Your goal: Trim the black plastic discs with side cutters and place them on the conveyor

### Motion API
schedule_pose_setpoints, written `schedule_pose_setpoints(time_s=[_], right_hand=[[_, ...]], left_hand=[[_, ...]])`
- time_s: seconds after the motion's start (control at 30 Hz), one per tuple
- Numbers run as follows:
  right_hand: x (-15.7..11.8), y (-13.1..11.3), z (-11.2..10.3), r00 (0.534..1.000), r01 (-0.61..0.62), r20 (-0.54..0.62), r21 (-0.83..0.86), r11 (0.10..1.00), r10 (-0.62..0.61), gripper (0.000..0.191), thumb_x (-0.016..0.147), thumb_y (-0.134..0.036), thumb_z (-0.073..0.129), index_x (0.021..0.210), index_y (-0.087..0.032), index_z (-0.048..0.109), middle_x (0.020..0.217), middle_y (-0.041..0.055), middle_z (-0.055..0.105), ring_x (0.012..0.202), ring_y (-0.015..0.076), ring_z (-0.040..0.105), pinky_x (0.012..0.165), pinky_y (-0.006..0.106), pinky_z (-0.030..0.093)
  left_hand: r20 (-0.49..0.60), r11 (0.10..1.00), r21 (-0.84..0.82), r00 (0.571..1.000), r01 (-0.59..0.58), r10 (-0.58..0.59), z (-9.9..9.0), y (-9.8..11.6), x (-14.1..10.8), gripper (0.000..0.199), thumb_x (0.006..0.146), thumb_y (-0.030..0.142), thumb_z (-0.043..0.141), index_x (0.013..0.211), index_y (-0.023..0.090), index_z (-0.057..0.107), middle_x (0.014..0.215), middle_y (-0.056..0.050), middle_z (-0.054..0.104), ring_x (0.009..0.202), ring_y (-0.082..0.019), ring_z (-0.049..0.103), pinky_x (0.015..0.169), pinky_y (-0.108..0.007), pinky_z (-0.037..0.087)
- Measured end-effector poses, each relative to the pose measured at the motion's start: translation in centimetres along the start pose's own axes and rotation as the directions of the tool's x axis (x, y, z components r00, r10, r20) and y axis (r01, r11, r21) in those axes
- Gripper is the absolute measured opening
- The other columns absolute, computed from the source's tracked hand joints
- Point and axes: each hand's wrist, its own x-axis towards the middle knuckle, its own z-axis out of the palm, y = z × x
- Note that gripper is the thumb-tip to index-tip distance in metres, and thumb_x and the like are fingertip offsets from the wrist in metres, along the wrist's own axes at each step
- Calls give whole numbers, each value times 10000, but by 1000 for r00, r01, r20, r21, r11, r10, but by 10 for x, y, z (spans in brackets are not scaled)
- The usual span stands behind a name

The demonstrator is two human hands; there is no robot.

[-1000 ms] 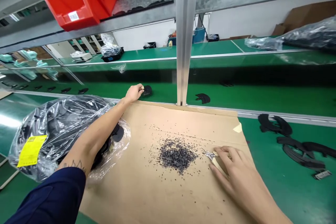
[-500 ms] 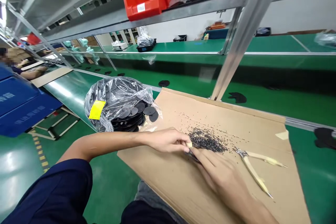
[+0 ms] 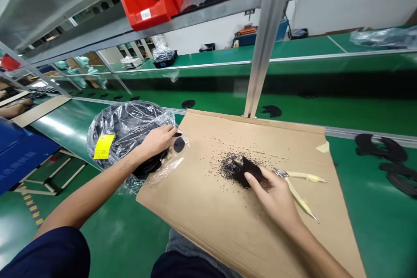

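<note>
Black scraps (image 3: 229,166) could scatter if the right hand (image 3: 276,195), fingers gripping a dark piece (image 3: 249,169), dips; we cannot tell whether the left hand (image 3: 158,141) has fingers gripping anything.

Sole view, head-worn, facing forward-down (left hand (image 3: 159,140), right hand (image 3: 276,196) near)

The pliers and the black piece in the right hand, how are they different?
The pliers have pale yellow handles; the black piece is dark all over. The pliers lie spread open on the cardboard; the black piece is held in the right hand. Both are close to the pile of black bits.
</note>
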Motion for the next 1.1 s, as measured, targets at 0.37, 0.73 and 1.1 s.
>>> schedule_pose_setpoints(time_s=[0.37,0.73,1.1], right_hand=[[-6,-2,6,937,-348,176,452,821,300,408,793,-459,757,1083,-176,711,959,77,765,915,232,729,826,387,613],[-10,2,6,916,-399,186,323,858,355,275,832,-441,709,941,-189,702,839,34,699,757,179,638,682,311,544],[-13,2,10,919,-392,167,301,869,357,237,829,-411,717,894,-183,715,727,3,604,645,137,531,579,255,448]], left_hand=[[-34,30,-999,997,-32,-71,33,158,-4,309,820,333,744,1065,154,685,860,-46,636,691,-115,603,591,-206,524],[-330,382,-882,941,-276,-80,45,166,0,192,873,191,681,1065,187,690,776,4,543,739,-119,546,692,-241,481],[-185,318,-939,974,-135,-133,50,169,-4,143,858,210,694,993,165,679,748,15,526,666,-97,519,600,-202,467]])
